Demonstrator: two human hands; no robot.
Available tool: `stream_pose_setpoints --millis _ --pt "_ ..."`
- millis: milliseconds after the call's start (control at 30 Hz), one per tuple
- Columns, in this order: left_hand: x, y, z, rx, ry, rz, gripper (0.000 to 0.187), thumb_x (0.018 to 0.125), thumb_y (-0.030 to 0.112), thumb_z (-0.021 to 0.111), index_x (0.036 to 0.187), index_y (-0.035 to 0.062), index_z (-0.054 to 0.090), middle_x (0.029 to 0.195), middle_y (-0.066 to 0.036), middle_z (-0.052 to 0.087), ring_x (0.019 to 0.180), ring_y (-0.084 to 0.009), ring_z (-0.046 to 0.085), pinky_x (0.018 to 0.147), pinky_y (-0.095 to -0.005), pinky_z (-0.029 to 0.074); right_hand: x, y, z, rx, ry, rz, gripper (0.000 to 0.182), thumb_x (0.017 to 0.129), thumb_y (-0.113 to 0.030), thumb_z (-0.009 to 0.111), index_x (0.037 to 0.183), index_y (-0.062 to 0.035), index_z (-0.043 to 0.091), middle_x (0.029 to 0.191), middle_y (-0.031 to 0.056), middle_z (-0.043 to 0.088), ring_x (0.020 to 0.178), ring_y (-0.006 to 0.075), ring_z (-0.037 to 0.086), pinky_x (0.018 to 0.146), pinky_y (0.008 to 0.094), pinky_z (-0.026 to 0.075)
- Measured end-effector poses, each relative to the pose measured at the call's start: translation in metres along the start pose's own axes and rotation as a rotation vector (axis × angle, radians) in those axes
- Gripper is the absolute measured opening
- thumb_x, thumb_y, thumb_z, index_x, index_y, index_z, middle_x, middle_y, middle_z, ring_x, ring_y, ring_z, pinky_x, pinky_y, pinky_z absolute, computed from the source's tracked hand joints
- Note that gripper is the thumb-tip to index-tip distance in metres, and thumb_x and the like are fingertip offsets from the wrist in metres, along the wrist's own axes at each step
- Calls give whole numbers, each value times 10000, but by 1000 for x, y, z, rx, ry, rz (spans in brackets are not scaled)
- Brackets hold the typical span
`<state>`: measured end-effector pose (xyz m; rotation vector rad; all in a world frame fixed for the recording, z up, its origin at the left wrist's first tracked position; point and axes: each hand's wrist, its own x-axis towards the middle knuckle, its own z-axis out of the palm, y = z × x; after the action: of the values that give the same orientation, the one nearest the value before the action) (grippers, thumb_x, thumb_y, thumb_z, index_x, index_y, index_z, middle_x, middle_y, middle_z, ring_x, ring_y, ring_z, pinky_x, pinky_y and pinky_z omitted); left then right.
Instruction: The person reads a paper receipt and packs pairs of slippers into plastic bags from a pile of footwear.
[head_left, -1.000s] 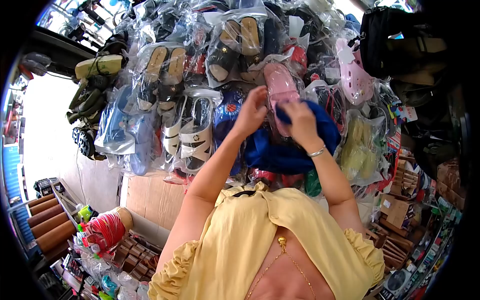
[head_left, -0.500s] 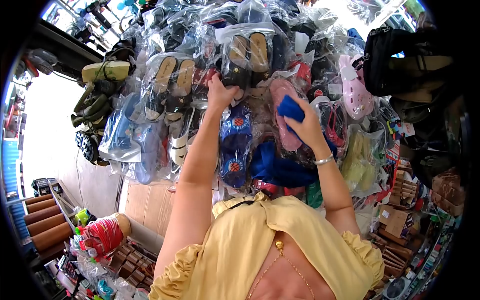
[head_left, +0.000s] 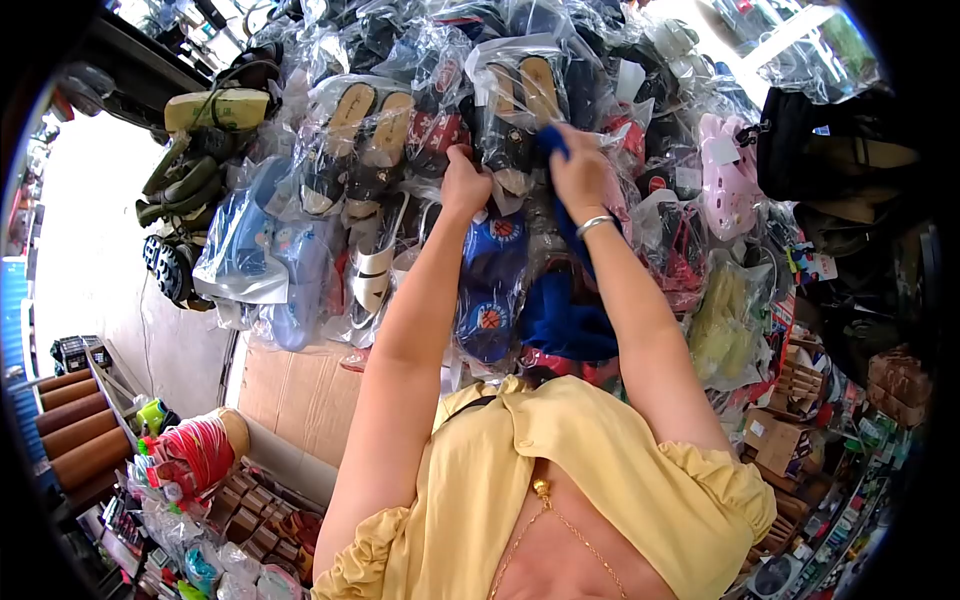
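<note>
A blue cloth (head_left: 562, 215) is in my right hand (head_left: 580, 178), pressed against the right side of a clear bag holding a pair of black sandals with tan insoles (head_left: 508, 148). The cloth's loose end hangs in a bunch below. My left hand (head_left: 466, 186) is closed at the lower left edge of that same plastic bag; its fingertips are partly hidden. Just above it are red patterned shoes (head_left: 438, 138) in plastic. Below the hands hang blue slippers with a basketball badge (head_left: 490, 268). A pink slipper (head_left: 620, 190) is partly covered by my right hand.
Bagged footwear hangs all round: another black pair with tan insoles (head_left: 370, 130), light blue slippers (head_left: 262, 240), pink clogs (head_left: 725, 175) and yellow-green slippers (head_left: 732, 320). At lower left are a red cord spool (head_left: 200, 455) and brown rolls (head_left: 85, 430). Cardboard boxes (head_left: 780, 445) stand at lower right.
My right hand has moved up and left with the blue cloth, from the pink slipper to the bagged black sandals. My left hand's fingers have drawn in at the bag's edge. The view has shifted slightly.
</note>
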<state>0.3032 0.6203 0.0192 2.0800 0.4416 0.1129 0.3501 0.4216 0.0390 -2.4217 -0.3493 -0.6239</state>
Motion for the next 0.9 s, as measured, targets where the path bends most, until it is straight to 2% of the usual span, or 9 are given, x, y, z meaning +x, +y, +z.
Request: stream_pose_setpoints --millis 100,133,233,300,400,467,633,733,900 --pt "14 -19 13 -213 -221 -8 641 723 210 673 1257 -17 402 1072 -221 640 975 -346 643 884 -422 468 4 3 -14 98 81 75 380 817 -126 644 1194 -124 598 1091 154 607 1028 340 579 880 410 480" --pt "8 6 -6 -357 -333 -192 809 660 263 743 1307 -42 364 1108 -203 622 970 -284 636 884 -373 472 -1 -19 -14 153 20 -68 393 808 -135 658 1196 -130 599 1093 144 605 1034 331 575 883 407 480" --pt "5 18 -8 -325 -293 -189 822 655 255 781 1303 -43 371 1079 -188 621 937 -250 631 815 -327 498 -19 -49 -3 87 -72 -297 516 756 -143 702 1253 -203 574 1082 89 579 1031 304 567 895 399 484" --pt "7 8 -7 -347 -284 -156 805 675 223 785 1310 -36 364 1038 -164 617 877 -225 627 740 -313 505 -22 -45 3 11 -159 -277 554 744 -144 708 1273 -221 561 1075 80 568 1016 305 571 898 406 483" --pt "-3 10 -13 -404 -266 -110 743 744 122 772 1333 -23 343 994 -117 604 789 -172 619 592 -287 531 -4 -25 -8 42 -39 -46 438 760 -104 677 1189 -153 608 1068 124 612 1017 336 583 879 414 488" --pt "-2 2 -20 -608 -364 -45 701 785 57 726 1361 -6 332 1081 -110 595 913 -163 603 714 -274 512 7 -13 -30 146 152 6 347 788 -95 652 1134 -114 637 1072 142 640 1005 342 594 887 402 481" --pt "-41 11 -39 -640 -489 52 691 804 -12 681 1379 -3 298 1092 -106 600 935 -135 584 748 -268 495 -9 -51 -46 216 48 -164 422 773 -19 654 1191 -67 622 1073 159 634 1011 328 585 920 384 451" --pt "-61 16 -37 -710 -502 108 723 811 -50 646 1411 44 254 1088 -109 596 929 -133 574 746 -260 487 -13 -15 -26 205 91 37 422 765 -45 652 1184 -87 624 1073 157 635 1061 351 576 956 400 440" --pt "-98 45 -40 -927 -660 204 742 821 -32 655 1446 62 265 1223 -102 556 1140 -161 532 977 -310 424 -8 37 -60 627 273 444 352 850 -68 642 1199 -26 616 1154 104 643 1045 182 606 920 311 478"
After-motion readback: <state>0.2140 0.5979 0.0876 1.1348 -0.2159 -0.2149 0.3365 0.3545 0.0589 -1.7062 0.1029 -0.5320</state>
